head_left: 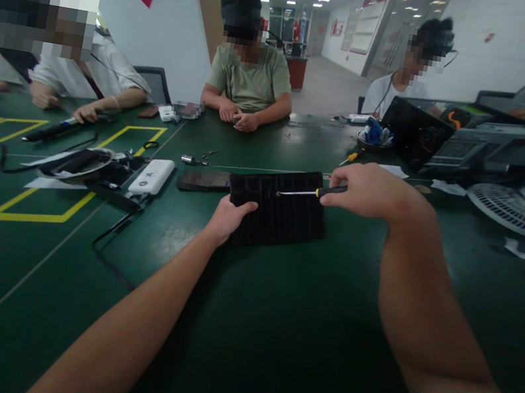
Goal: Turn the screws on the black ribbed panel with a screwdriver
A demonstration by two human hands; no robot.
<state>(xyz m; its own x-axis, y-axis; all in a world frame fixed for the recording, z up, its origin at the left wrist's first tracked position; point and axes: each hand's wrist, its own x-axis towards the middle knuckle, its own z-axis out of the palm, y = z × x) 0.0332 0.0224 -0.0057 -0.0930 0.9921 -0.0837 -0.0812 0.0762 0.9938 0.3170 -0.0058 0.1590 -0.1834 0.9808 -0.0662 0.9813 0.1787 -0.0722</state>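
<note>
A flat black ribbed panel [284, 217] lies on the green table [270, 332] in front of me. My left hand [227, 216] grips its near left corner, thumb on top and fingers closed round the edge. My right hand [369, 191] is closed on the black and yellow handle of a screwdriver [308, 193]. The metal shaft lies nearly level, pointing left over the panel's upper part. I cannot tell whether the tip touches the panel.
A dark phone [203, 180], a white power bank [151, 177] and tangled black cables [96, 169] lie to the left. Small screws [209, 153] sit beyond the panel. A white fan [517, 209] and opened equipment [482, 149] stand right. Several other people sit round the table.
</note>
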